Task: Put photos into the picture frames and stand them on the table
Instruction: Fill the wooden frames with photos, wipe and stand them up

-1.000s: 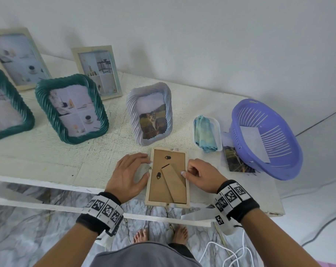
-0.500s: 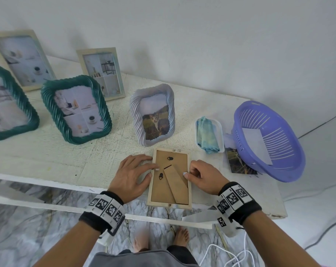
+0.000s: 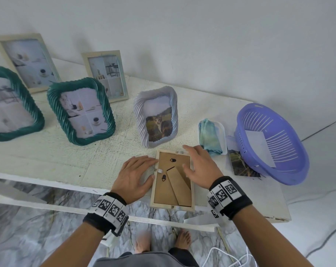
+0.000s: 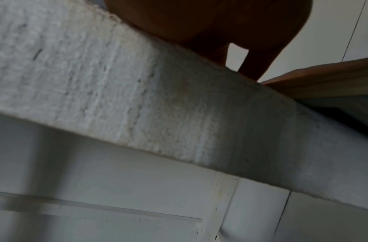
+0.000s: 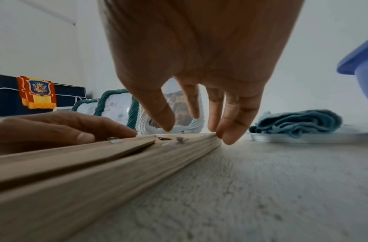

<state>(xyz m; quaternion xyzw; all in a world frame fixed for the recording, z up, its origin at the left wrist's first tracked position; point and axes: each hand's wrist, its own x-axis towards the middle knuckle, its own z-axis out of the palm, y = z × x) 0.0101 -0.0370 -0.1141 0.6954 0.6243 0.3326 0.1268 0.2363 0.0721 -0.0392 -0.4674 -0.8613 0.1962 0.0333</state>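
Note:
A wooden picture frame (image 3: 172, 180) lies face down at the table's front edge, its brown backing and folded stand facing up. My left hand (image 3: 144, 168) lies flat on the table beside the frame's left rail, thumb against that rail near a small clip. My right hand (image 3: 192, 158) reaches over the frame's right side with fingers stretched; in the right wrist view its fingertips (image 5: 226, 139) touch the outer edge of the frame (image 5: 117, 163) near the far corner and the thumb hovers over the backing. The left wrist view shows only my dark palm (image 4: 210, 24), the table edge (image 4: 137, 98) and a frame corner (image 4: 323, 78).
A lilac frame with a cat photo (image 3: 156, 116) stands just behind. Two green frames (image 3: 82, 110) and two beige frames (image 3: 105, 74) stand to the left. To the right are a white tray with a blue cloth (image 3: 211, 135), a loose photo (image 3: 240, 164) and a purple basket (image 3: 275, 139).
My right hand has uncurled and slid from the middle of the frame's right rail towards its far right corner. The left hand and the frame have stayed put.

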